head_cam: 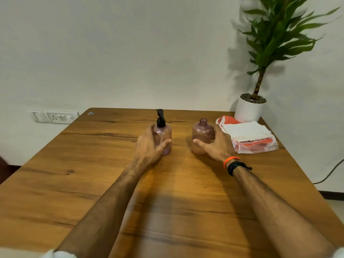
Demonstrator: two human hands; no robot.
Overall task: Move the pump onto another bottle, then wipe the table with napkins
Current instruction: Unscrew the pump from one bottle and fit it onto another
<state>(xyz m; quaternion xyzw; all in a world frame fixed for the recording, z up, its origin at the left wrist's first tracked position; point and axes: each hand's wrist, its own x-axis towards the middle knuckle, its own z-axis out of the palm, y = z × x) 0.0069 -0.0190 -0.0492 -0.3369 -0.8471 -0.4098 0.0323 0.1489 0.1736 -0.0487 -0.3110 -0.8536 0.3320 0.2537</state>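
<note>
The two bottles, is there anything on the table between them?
No. In the head view, only bare table shows between the pump bottle and the open bottle.

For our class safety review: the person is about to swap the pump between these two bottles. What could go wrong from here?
1. The open bottle has no cap; tilted in the right hand, its liquid could spill onto the table.
2. The pump may drip when lifted off the pump bottle held by the left hand.
3. The napkins lie close by and might get soaked.

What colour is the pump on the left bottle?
Black; the pump shows clearly in the head view.
</note>
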